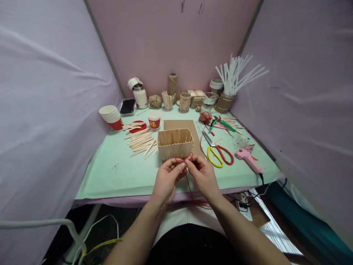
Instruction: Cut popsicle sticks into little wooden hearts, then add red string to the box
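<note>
Between my two hands is a red string (188, 180), looped like a bow at the fingertips, its tail hanging over the table's front edge. My left hand (170, 178) pinches one side of it between thumb and fingers. My right hand (203, 176) pinches the other side, close against the left. Just beyond the hands stands an open box made of wooden craft sticks (175, 147), partly on a brown cardboard sheet (196, 138). From a ball of red string (205, 117) a strand runs toward my right hand. Scissors (217, 152) with yellow and red handles lie right of the hands.
Loose craft sticks (140, 141) lie left of the box, near a paper cup (154, 119) and stacked cups (111, 117). On the right are a pink glue gun (250, 159) with a cable and green-handled pliers (224, 124). Jars, twine (155, 101) and white strips (234, 75) line the back.
</note>
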A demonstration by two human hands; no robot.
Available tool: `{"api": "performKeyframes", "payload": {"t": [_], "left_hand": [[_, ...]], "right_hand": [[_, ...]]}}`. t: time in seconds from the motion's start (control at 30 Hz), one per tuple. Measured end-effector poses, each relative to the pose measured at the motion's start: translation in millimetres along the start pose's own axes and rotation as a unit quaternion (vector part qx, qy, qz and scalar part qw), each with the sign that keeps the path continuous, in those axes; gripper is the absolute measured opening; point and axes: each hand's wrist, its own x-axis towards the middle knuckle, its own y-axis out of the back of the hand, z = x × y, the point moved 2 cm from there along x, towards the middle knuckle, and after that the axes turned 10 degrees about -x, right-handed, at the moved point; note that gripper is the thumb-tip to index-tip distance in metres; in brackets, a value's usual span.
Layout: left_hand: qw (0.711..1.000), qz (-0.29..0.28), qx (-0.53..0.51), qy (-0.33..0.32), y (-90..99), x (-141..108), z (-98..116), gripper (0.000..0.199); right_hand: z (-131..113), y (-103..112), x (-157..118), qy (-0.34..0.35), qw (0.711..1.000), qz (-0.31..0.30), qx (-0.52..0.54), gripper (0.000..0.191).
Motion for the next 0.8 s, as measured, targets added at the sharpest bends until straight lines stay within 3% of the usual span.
{"api": "performKeyframes", "payload": {"t": [0.4,0.6,0.8], "left_hand": [[0.999,-0.024,-0.016,-0.037,-3.6,-1.0,1.1,0.018],[0.998,0.017,0.015,-0.052,1.4,2.9,0.5,0.023],[0.998,0.024,0.019,-0.057,6.6,7.0,-1.0,0.025]], "right_hand": [[3.4,-3.6,-1.4,-0.040,0.999,0.017,0.021,0.021],[0.0,-4.9,-1.9,-0.051,0.998,0.018,0.042,0.023],[-0.2,-5.7,-1.7,-0.057,0.997,0.009,0.049,0.023]]}}
